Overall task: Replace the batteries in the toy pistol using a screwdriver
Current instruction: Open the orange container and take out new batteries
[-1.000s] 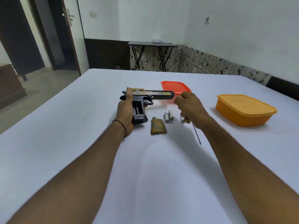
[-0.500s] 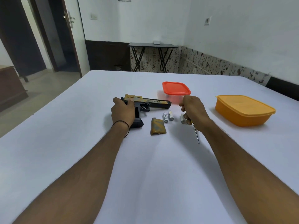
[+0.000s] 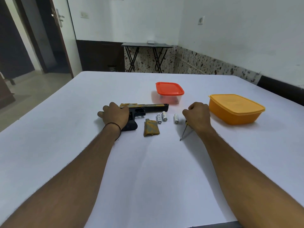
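Legible text: none.
- Toy pistol (image 3: pixel 148 106), lying left of centre: a line of dark lettering along the yellow slide, too small and blurred to read.
- Batteries (image 3: pixel 164 116), three white cells just right of the pistol: dark print on the casings, brand and size not decipherable.

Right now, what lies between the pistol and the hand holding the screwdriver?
In the head view, three batteries lie there: two side by side near the pistol, one nearer the right hand. The grip cover lies just nearer the camera.
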